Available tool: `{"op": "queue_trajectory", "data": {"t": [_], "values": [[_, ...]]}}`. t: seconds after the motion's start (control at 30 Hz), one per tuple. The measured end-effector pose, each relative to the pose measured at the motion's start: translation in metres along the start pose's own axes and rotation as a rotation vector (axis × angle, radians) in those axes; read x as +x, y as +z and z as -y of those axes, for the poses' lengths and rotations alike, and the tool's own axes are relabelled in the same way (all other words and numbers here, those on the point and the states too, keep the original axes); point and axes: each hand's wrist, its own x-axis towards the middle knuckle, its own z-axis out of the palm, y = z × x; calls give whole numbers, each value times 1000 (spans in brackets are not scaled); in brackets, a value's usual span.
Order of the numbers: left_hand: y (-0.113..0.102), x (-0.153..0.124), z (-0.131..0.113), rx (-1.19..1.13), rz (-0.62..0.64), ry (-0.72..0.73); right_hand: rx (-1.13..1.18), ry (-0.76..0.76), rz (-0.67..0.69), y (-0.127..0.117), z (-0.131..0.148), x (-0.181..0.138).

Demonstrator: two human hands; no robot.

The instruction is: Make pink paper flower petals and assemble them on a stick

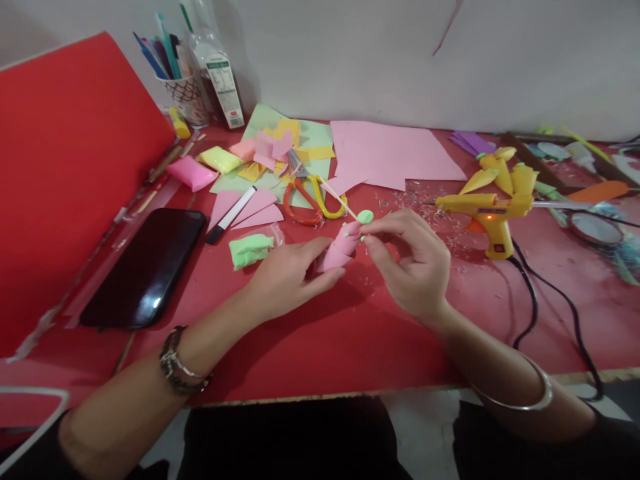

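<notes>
My left hand is closed around a small pink paper cone made of overlapping layers. Small green clay dots sit along its edges, and a round green clay piece shows at its upper end. A thin wooden stick slants up to the left from that end. My right hand pinches at the cone's upper right edge, thumb and forefinger close to a green dot; what lies between the fingertips is too small to make out. Left of my left hand lies an opened packet of green clay.
A yellow glue gun with its light on lies at right, its cord trailing down. Scissors, a marker, a phone, clay packets and pink paper surround the hands. A bottle and pen cup stand behind.
</notes>
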Motion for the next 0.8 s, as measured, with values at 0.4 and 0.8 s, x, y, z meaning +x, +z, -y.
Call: {"op": "queue_trajectory", "data": {"t": [0.4,0.8], "values": [[2,-1,3,8,-61,-2,-39,-28,10,0,0,0],[2,-1,1,-25,-58,9,26,-26,-46,1,0,-4]]}}
